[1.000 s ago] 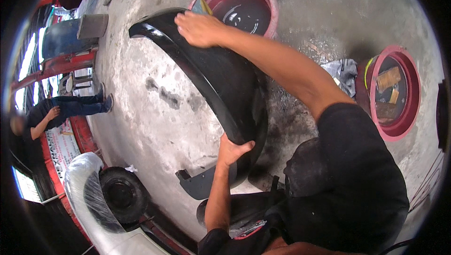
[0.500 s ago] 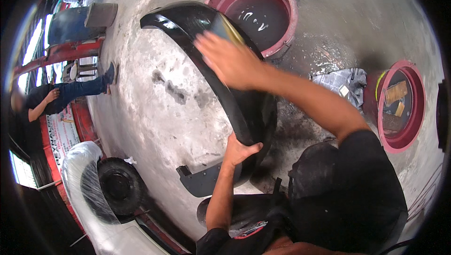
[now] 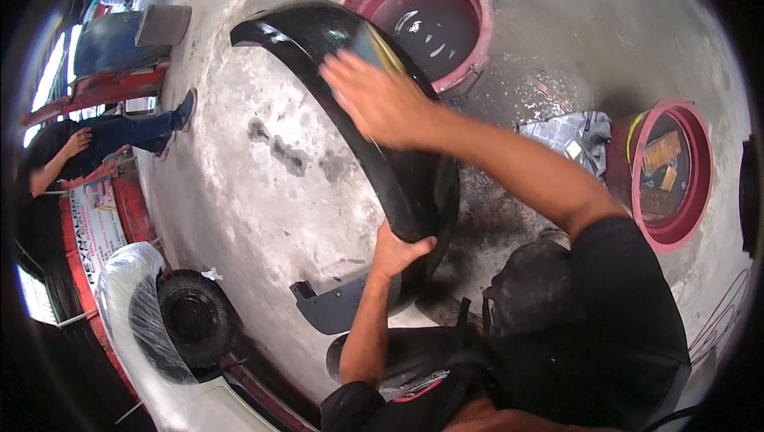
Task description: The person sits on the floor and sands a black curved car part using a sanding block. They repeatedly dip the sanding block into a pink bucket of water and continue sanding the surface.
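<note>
A glossy black curved car bumper (image 3: 402, 181) stands in front of me, its far end bending to the left. My left hand (image 3: 395, 251) grips its near edge, with the thumb over the outer face. Flat against the upper part lies my right hand (image 3: 378, 105), fingers stretched out and blurred by motion. Anything under that palm is hidden. Just beyond its fingers, the bumper's surface shows a grey and yellowish patch (image 3: 383, 48). The bumper's matte dark lower end (image 3: 338, 304) reaches left below my left wrist.
A large reddish tub (image 3: 482, 42) of dark water stands behind the bumper. At right is a smaller tub (image 3: 637, 185) holding water and tan blocks, beside a crumpled grey cloth (image 3: 585, 133). A plastic-covered car (image 3: 131, 297) and a standing person (image 3: 111, 141) are at left.
My right hand has shifted slightly over the bumper, still flat on it. The left hand keeps its grip. The whole view has shifted a little.
</note>
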### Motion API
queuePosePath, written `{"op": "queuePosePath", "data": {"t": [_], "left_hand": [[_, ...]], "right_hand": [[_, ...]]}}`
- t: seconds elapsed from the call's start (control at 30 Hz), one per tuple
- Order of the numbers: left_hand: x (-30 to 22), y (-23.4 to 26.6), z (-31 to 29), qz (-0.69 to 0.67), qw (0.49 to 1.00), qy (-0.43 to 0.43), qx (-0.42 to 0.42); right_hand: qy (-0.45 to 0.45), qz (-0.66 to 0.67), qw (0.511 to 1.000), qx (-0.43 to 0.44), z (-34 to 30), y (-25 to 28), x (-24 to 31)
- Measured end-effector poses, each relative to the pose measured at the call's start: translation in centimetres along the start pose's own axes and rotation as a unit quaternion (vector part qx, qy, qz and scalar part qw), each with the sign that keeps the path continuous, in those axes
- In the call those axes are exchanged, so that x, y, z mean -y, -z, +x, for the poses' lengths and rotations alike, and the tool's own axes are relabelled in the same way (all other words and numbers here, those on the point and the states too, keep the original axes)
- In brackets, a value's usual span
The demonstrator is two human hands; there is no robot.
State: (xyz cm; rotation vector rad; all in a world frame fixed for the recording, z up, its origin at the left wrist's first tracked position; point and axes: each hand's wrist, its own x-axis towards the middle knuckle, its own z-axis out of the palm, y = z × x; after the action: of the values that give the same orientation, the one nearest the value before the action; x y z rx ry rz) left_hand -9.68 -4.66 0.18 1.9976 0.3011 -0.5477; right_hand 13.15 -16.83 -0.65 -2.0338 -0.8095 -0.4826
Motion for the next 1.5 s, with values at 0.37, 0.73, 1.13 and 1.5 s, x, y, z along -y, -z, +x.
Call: {"op": "queuePosePath", "data": {"t": [0.37, 0.73, 1.13, 1.5], "left_hand": [[1.1, 1.2, 0.1, -0.068, 0.998, -0.005, -0.008], [4.1, 1.5, -0.2, -0.054, 0.996, -0.055, -0.049], [3.1, 1.9, -0.5, -0.035, 0.998, -0.035, -0.037], [4.7, 1.3, -0.5, -0.038, 0.996, -0.055, -0.059]], "right_hand": [[0.152, 0.0, 0.98, 0.129, -11.4, 5.0, 5.2], [0.253, -0.283, 0.905, 0.192, -2.0, 2.6, 8.1], [0.213, -0.124, 0.905, 0.348, -10.0, 7.1, 10.5], [0.191, -0.241, 0.923, 0.232, -4.5, 5.4, 9.4]]}}
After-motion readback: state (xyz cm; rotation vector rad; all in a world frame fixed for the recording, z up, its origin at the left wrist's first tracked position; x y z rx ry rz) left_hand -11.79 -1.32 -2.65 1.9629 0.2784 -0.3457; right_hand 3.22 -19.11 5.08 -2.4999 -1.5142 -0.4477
